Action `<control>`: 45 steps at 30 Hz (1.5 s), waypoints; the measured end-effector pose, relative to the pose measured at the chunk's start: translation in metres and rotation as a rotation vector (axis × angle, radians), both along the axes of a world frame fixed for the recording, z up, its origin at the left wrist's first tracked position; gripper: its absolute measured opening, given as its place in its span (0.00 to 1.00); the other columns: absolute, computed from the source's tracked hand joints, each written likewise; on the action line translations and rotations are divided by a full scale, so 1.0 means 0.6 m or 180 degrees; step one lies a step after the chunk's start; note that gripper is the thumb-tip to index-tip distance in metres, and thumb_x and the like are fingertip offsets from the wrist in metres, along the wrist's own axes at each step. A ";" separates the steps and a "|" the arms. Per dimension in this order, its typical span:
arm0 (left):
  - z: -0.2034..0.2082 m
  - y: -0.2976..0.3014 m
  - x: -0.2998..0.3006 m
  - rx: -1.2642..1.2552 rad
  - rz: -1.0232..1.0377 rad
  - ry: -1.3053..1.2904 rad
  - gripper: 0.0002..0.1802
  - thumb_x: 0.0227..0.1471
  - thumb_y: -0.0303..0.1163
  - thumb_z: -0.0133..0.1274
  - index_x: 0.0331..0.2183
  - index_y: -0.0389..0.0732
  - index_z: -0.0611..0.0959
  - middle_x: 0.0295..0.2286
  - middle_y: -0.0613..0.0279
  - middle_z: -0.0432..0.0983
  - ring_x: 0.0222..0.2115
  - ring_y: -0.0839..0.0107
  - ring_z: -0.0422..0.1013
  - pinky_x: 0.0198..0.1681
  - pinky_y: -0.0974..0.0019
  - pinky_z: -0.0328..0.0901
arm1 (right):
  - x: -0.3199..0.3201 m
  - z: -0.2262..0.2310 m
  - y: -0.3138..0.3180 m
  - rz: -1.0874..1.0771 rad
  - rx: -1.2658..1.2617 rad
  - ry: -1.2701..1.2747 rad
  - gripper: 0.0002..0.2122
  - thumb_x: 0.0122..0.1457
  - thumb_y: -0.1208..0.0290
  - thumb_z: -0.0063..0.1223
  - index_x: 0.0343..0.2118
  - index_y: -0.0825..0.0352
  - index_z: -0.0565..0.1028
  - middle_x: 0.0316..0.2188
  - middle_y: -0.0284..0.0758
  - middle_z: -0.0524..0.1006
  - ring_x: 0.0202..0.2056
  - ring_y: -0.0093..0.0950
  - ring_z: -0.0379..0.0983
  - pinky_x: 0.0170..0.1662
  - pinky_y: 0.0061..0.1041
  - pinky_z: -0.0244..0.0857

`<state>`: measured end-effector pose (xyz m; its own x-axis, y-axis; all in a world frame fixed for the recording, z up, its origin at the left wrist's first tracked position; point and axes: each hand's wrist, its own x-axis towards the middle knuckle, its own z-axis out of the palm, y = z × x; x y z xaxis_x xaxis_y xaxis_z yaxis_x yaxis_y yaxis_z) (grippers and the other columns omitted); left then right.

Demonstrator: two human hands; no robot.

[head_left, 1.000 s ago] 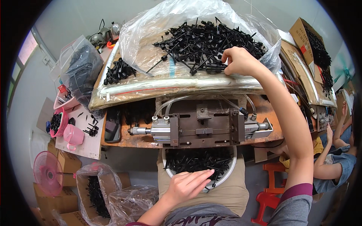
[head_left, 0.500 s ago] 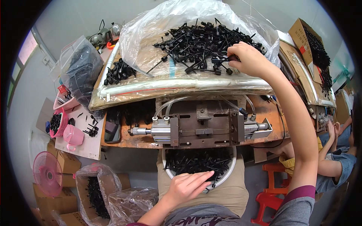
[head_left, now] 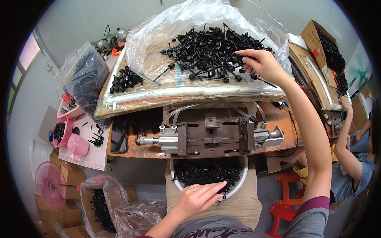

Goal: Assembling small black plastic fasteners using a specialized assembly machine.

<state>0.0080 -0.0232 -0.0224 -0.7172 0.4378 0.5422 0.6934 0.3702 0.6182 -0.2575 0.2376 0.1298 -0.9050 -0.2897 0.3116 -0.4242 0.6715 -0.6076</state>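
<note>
My right hand (head_left: 262, 66) is at the right side of a heap of black plastic stick-like parts (head_left: 210, 55) with knobbed ends. Its index finger points over the heap. The other fingers curl around one black stick part (head_left: 265, 81), whose thin end juts out below the hand. My left hand (head_left: 200, 198) lies with straight fingers over the near rim of a white basin (head_left: 246, 170) on my lap, full of similar black parts (head_left: 206, 170). Dark pieces show by its fingertips; whether it touches them I cannot tell. Between the heap and basin stands a metal clamping fixture (head_left: 214, 133) with air cylinders.
Clear plastic sheeting (head_left: 147, 35) surrounds the heap. At the left are a pink mug (head_left: 78, 144), a pink basket (head_left: 63, 133), a pink fan (head_left: 50, 185) and a bag-lined box (head_left: 89, 206). Red stools (head_left: 281, 216) and another person's arm (head_left: 347, 139) are at the right.
My right hand has shifted slightly right and its index finger has straightened. The black stick now points right, below the hand. The other person's arm has risen toward the box. My left hand stays put.
</note>
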 end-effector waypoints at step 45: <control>0.010 0.024 -0.096 -0.1029 0.0941 0.0611 0.14 0.39 0.26 0.65 0.33 0.39 0.84 0.47 0.59 0.78 0.28 0.69 0.76 0.32 0.68 0.70 | 0.329 -0.137 -0.018 0.0348 -0.3320 -0.2414 0.12 0.57 0.80 0.58 0.43 0.72 0.70 0.32 0.43 0.80 0.26 0.24 0.78 0.30 0.20 0.74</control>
